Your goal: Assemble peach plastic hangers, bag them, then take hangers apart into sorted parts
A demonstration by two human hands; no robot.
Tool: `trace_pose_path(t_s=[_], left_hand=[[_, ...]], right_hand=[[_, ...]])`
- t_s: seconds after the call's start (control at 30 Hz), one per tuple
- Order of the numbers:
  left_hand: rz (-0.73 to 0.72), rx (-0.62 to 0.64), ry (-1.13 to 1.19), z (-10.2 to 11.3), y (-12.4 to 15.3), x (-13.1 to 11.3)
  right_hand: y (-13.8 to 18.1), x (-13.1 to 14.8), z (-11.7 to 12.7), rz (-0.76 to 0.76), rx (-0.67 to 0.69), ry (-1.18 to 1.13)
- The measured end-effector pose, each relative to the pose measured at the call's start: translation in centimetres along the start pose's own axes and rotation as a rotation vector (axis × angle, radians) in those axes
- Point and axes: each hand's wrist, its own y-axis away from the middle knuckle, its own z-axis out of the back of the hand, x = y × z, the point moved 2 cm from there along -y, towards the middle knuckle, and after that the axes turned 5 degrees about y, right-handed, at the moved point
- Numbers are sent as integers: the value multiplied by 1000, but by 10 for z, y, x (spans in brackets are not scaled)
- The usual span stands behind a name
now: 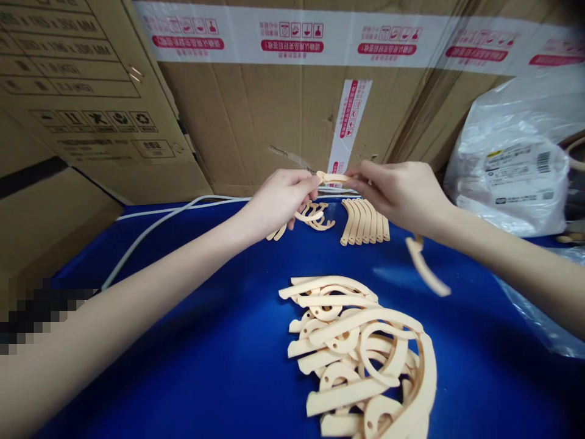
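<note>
Both hands are raised near the back of the blue surface, pinching opposite ends of a small beige plastic hanger part (336, 178). My left hand (287, 195) is closed on its left end; a curved beige strip (309, 216) shows just below those fingers, and I cannot tell if it is held. On the right end, the fingertips of my right hand (395, 189) are closed. Below the right wrist, a longer beige arm piece (427, 268) sticks out, slightly blurred; its upper end is hidden by the hand.
A heap of beige hanger parts (365, 341) lies in front on the blue surface (205, 366). Several curved arms (364, 222) stand in a neat row behind, beside loose hooks (326, 225). Cardboard boxes (256, 110), a white cable (150, 228) and a plastic bag (507, 164) border the area.
</note>
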Motion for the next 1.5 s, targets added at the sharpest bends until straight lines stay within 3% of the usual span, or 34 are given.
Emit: trace_pose_path(t_s=[0.07, 0.23, 0.37, 0.5, 0.77, 0.93, 1.07, 1.17, 1.27, 1.37, 1.43, 1.5], left_hand=[[-54, -45, -154, -3, 4, 0], [-64, -103, -415, -11, 4, 19], [57, 6, -366, -19, -13, 46], [123, 112, -355, -26, -28, 60], [158, -26, -502, -23, -28, 51], [141, 9, -320, -19, -27, 45], [228, 290, 257, -12, -18, 35], [307, 328, 557, 0, -9, 29], [337, 264, 597, 6, -5, 27], [362, 227, 592, 3, -7, 25], [357, 193, 558, 0, -9, 24], [339, 166, 509, -1, -10, 22]], right_hand=[[1, 1, -6, -10, 57, 70], [-3, -13, -17, -102, 204, -461], [-3, -25, -16, -281, 190, -834], [0, -24, -18, -399, 221, -1002], [3, -31, -12, -612, 48, -1242], [2, -42, -12, -639, -122, -1234], [7, -47, -12, -565, -242, -1164], [13, -42, -6, -345, -168, -902], [16, -26, 2, -107, -73, -334], [12, -7, 3, 22, 92, 225], [5, 4, 0, 71, 211, 446], [-4, 11, -3, 91, 269, 513]])
